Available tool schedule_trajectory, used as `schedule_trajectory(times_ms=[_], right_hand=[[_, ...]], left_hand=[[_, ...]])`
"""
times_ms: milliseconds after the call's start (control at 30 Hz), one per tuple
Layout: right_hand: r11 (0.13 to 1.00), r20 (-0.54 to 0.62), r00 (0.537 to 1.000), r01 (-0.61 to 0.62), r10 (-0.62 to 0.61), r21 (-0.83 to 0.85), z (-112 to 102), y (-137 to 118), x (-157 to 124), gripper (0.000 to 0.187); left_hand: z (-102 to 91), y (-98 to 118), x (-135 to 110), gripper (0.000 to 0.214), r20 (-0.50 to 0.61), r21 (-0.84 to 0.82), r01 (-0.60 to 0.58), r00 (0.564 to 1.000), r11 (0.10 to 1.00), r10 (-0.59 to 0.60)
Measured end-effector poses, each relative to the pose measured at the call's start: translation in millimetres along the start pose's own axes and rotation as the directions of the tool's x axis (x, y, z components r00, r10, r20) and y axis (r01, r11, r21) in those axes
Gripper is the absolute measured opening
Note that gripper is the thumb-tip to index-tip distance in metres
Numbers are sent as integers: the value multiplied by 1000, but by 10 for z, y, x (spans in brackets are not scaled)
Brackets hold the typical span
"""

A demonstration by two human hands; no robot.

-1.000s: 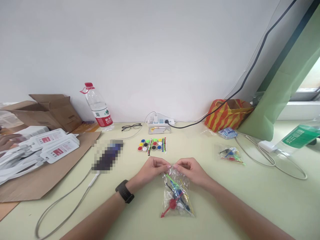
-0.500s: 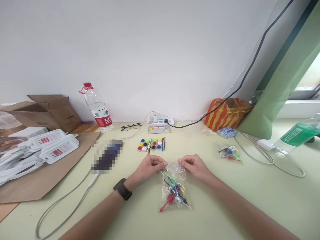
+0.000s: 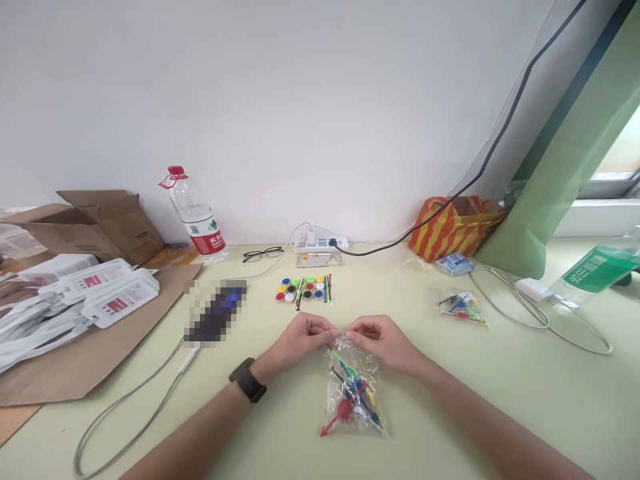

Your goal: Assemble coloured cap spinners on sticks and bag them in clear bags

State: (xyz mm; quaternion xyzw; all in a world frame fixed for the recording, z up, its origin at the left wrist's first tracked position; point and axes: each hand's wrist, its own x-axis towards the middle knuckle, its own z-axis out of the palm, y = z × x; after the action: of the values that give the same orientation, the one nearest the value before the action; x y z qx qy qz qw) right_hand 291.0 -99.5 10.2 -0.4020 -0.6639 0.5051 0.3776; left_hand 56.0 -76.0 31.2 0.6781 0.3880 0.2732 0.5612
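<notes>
A clear plastic bag [image 3: 354, 393] of coloured arrow-shaped pieces and round parts lies on the table in front of me. My left hand [image 3: 313, 335] pinches the left side of its top edge between thumb and fingers. Close beside it, my right hand [image 3: 377, 339] pinches the same edge on the right. Through the film show a red arrow [image 3: 344, 409], along with blue, green, yellow, white and black pieces. Beyond my hands are rows of coloured discs [image 3: 300, 289] with thin coloured arrows [image 3: 327, 289] beside them.
A second bag of pieces [image 3: 460, 307] lies to the right. Leftward are a pixelated phone [image 3: 217, 310] on a cable, white tags [image 3: 120, 300] on cardboard [image 3: 100, 347] and a water bottle [image 3: 203, 223]. A power strip [image 3: 320, 243] and glasses [image 3: 263, 253] sit by the wall.
My hands have come closer together along the bag's top edge, the right one moving left. The bag now appears slightly lower and its top is bunched.
</notes>
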Motion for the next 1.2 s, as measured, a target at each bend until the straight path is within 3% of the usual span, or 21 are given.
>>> schedule_trajectory(times_ms=[267,767,967,1200], right_hand=[[999,-68,997,-35,34,-10,-105,63,4,44],[957,-186,970,-101,155,272,-115,165,17,35],[980,-193,980,-12,51,200,-127,89,-16,28],[988,-170,985,23,4,154,-86,38,-32,34]], left_hand=[[-48,-43,16,39,-40,-32,24,999,999,-25],[-57,-49,17,26,-179,-190,-55,984,980,21],[-51,-56,9,23,-193,-243,-71,981,968,23],[-24,-23,3,27,-190,-193,-50,982,980,13]])
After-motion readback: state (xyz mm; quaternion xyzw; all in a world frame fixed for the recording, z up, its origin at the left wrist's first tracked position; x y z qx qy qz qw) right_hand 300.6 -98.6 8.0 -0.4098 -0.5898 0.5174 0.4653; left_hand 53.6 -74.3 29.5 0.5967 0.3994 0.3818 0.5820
